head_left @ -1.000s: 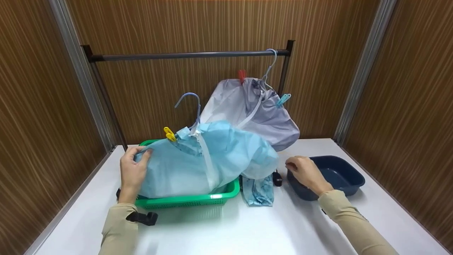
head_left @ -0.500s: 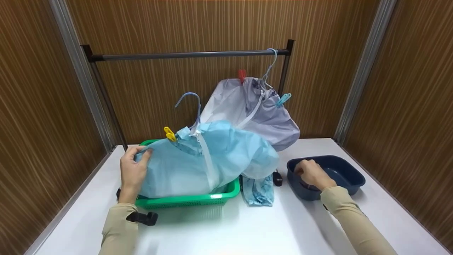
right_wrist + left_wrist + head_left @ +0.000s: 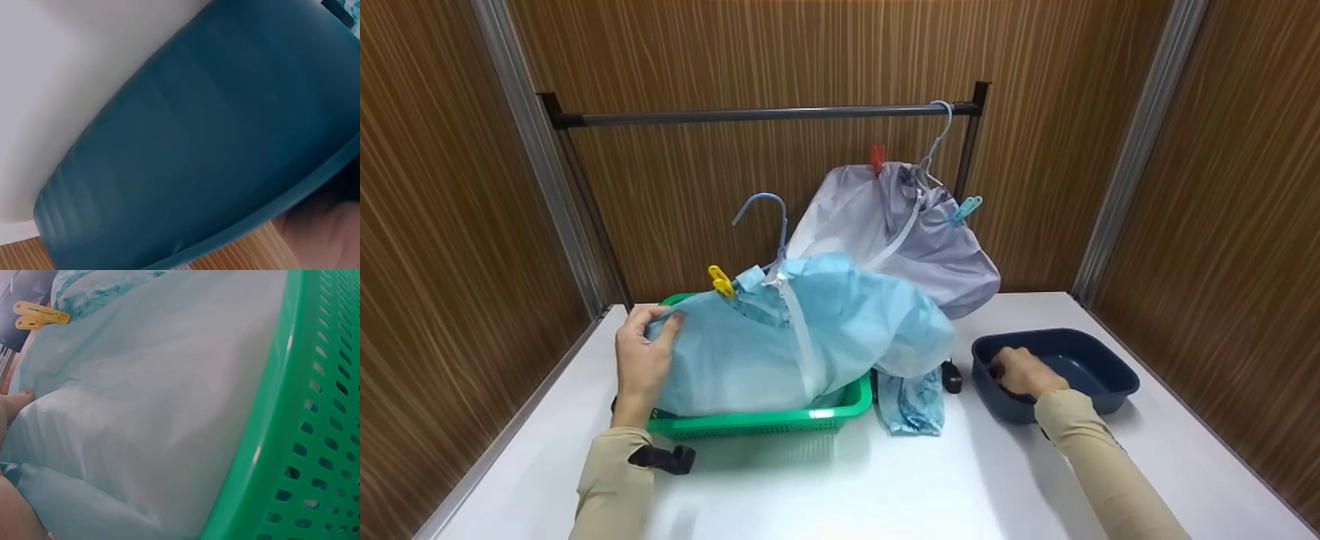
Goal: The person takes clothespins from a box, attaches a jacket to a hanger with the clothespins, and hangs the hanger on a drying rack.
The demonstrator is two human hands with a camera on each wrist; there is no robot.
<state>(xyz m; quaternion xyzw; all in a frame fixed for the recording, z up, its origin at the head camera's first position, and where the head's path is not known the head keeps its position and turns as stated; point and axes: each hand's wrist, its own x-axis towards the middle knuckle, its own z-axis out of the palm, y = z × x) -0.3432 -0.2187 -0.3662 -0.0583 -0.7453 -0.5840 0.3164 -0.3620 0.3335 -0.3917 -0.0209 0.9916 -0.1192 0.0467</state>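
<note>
My left hand (image 3: 643, 364) pinches the shoulder edge of a light blue zip jacket (image 3: 735, 360) between thumb and fingers. This jacket is on a hanger (image 3: 761, 196) and drapes over a green basket (image 3: 750, 424). A yellow clothespin (image 3: 721, 281) clips its collar beside the hanger; the left wrist view shows the same yellow clothespin (image 3: 42, 316) beyond my thumb. At the right, my right hand (image 3: 1027, 373) reaches down inside a dark blue basin (image 3: 1099, 375). Its fingertips are hidden behind the basin wall (image 3: 185, 135), so I cannot tell what they hold.
A grey-purple jacket (image 3: 952, 262) hangs from the black rack's bar (image 3: 765, 115), with a red clothespin (image 3: 877, 159) and a teal clothespin (image 3: 966, 209) on it. A patterned blue cloth piece (image 3: 911, 409) hangs down beside the basket. Wood-grain walls (image 3: 1222, 225) enclose the white table (image 3: 885, 487).
My right hand has gone from above the basin's left rim down into the basin. The left hand keeps its pinch on the light blue jacket.
</note>
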